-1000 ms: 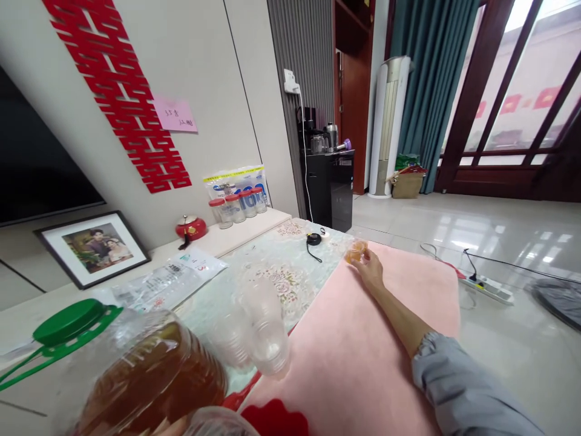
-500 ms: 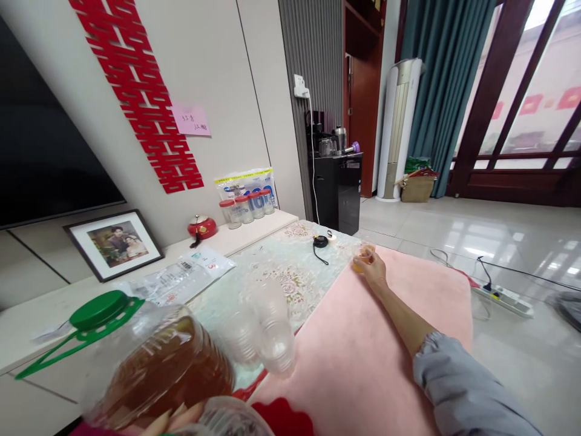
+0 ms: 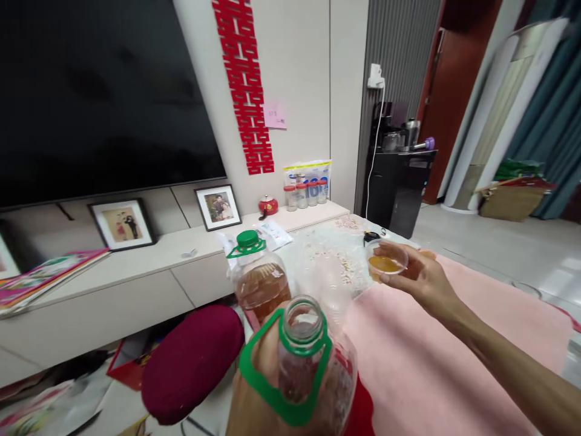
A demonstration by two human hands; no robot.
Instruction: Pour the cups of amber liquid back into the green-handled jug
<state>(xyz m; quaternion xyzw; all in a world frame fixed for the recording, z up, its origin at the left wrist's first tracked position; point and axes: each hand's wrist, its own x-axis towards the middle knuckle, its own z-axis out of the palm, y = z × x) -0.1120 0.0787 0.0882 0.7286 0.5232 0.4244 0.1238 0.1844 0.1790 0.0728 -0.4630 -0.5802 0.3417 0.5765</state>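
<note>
My left hand (image 3: 254, 387) is wrapped round the neck area of a clear plastic jug (image 3: 342, 378) with a green ring handle (image 3: 295, 412). The jug's mouth is uncapped, and my arm and the handle hide part of its body. My right hand (image 3: 424, 280) grips a clear plastic cup (image 3: 387, 249) by its side, with amber liquid in the bottom. A second jug (image 3: 261, 284), closed with a green cap and filled with brown liquid, stands behind the one I hold. Stacked clear cups (image 3: 333, 290) lie between the jugs and my right hand, blurred and partly hidden.
A pink cloth (image 3: 399, 357) covers the near part of the table. Red-lidded jars (image 3: 302, 197) stand on the white cabinet by the wall. A tape measure (image 3: 371, 236) lies beyond the cup. A maroon stool (image 3: 195, 363) is at the left.
The view has swung left. My right hand has brought the cup nearer from the far side of the pink cloth. The open jug in my left hand now shows more upright in front.
</note>
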